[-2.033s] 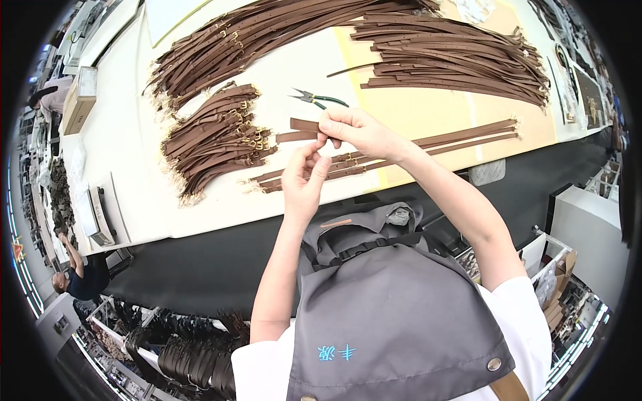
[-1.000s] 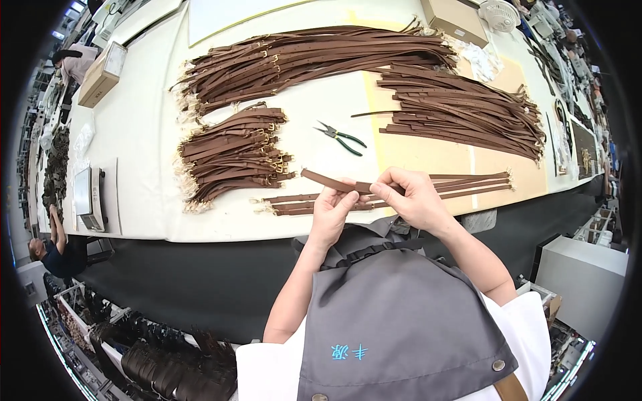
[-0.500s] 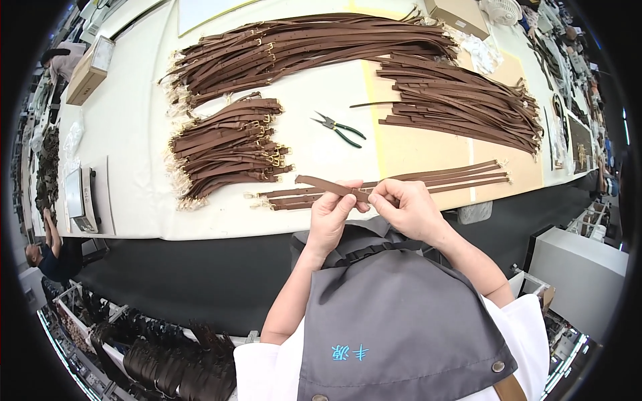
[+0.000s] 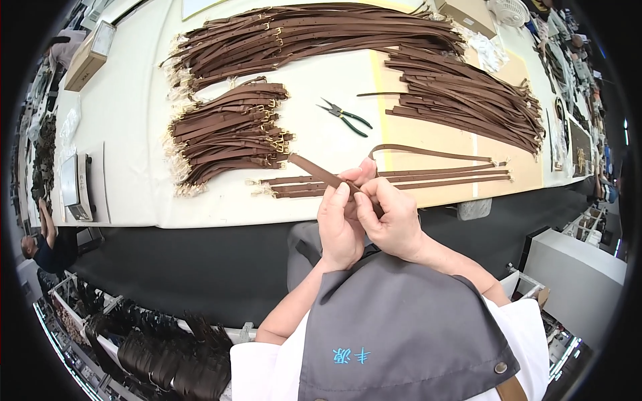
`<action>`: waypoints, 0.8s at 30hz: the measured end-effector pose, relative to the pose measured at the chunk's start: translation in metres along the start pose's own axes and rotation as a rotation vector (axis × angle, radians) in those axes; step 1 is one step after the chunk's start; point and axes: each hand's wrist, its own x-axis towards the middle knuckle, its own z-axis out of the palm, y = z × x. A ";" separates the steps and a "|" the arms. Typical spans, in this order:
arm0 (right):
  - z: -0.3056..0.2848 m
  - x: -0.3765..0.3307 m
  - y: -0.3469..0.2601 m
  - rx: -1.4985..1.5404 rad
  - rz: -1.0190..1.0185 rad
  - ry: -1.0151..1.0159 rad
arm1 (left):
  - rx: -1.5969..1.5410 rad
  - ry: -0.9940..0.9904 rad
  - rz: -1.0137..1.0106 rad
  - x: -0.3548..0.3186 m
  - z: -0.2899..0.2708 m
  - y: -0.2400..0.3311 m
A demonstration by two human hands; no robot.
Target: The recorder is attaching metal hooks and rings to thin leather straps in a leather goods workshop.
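While both bare hands work out over the front edge of the table [image 4: 127,194], the L hand [image 4: 342,227] has a brown strap [image 4: 312,168] pinched firmly, thumb on top, fingers curled up behind, no gap I can see btwn thumb & strap. R hand [image 4: 393,217] is right beside it, touching or v. nearly, thumb & forefinger closed on the same strap a little nearer the apron [image 4: 401,314]; what its other fingers do underneath I can't tell. Strap's flat end sticks out up-left, pointing at the pile of short buckled straps [image 4: 224,137]. Just behind the L fingertips another length of brown strap [image 4: 428,152] bends round & runs off R along the table; can't tell if it's the same piece. Below that, a few long straps [image 4: 294,180] lie side by side, w/ gold-coloured metal at their L ends, passing behind the hands. Pliers w/ dark green handles [image 4: 346,119] lie beyond the hands, jaws slightly apart, btwn the short pile & a big heap of straps [image 4: 468,100] on the R. Far side: a long bundle w/ buckles [image 4: 321,37], plus a cardboard box [image 4: 466,15] at the back. Over on the far L, a co-worker in a dark top [image 4: 57,248] reaches up to the table's end.
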 end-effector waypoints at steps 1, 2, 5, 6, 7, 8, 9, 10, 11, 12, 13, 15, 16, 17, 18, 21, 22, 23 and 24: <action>0.002 0.000 0.000 -0.009 -0.049 0.009 | -0.019 -0.005 -0.003 -0.002 -0.002 0.001; 0.002 0.001 0.000 -0.011 -0.048 0.009 | -0.039 -0.013 -0.008 -0.004 -0.004 0.002; -0.003 0.005 -0.001 0.012 -0.132 -0.041 | -0.003 -0.039 -0.014 -0.006 -0.008 0.007; -0.005 0.008 -0.003 0.003 -0.158 -0.091 | -0.003 -0.037 -0.011 -0.007 -0.010 0.008; -0.007 0.010 -0.005 -0.006 -0.185 -0.141 | 0.018 -0.031 -0.006 -0.008 -0.012 0.009; -0.007 0.012 -0.003 -0.021 -0.215 -0.162 | 0.041 -0.028 -0.002 -0.009 -0.013 0.010; -0.005 0.012 -0.005 -0.021 -0.218 -0.161 | 0.042 -0.030 0.001 -0.010 -0.013 0.012; -0.004 0.012 -0.008 -0.009 -0.216 -0.176 | 0.055 -0.020 0.010 -0.012 -0.012 0.013; -0.002 0.012 -0.010 0.003 -0.213 -0.193 | 0.068 -0.007 0.020 -0.013 -0.012 0.014; 0.000 0.010 -0.014 0.004 -0.216 -0.193 | 0.068 -0.007 0.023 -0.015 -0.010 0.016; 0.004 0.008 -0.020 0.038 -0.173 -0.178 | 0.053 -0.014 0.067 -0.016 -0.008 0.017; 0.012 0.007 -0.026 0.072 -0.133 -0.164 | 0.038 -0.020 0.115 -0.016 -0.007 0.020; 0.017 0.008 -0.029 0.106 -0.140 -0.121 | 0.012 -0.013 0.087 -0.015 -0.006 0.021; 0.019 0.006 -0.030 0.139 -0.145 -0.078 | -0.014 -0.006 0.056 -0.015 -0.006 0.021; 0.019 0.005 -0.029 0.109 -0.142 -0.084 | -0.014 -0.006 0.056 -0.016 -0.007 0.021; 0.015 0.005 -0.028 0.054 -0.040 -0.146 | -0.038 0.051 0.007 -0.015 -0.009 0.024; 0.014 0.005 -0.027 0.054 -0.041 -0.141 | 0.003 0.033 0.020 -0.014 -0.010 0.026; 0.014 0.004 -0.027 0.045 -0.033 -0.141 | 0.044 0.018 0.035 -0.014 -0.011 0.027; 0.014 0.003 -0.026 0.035 -0.025 -0.142 | -0.009 0.018 0.034 -0.016 -0.012 0.023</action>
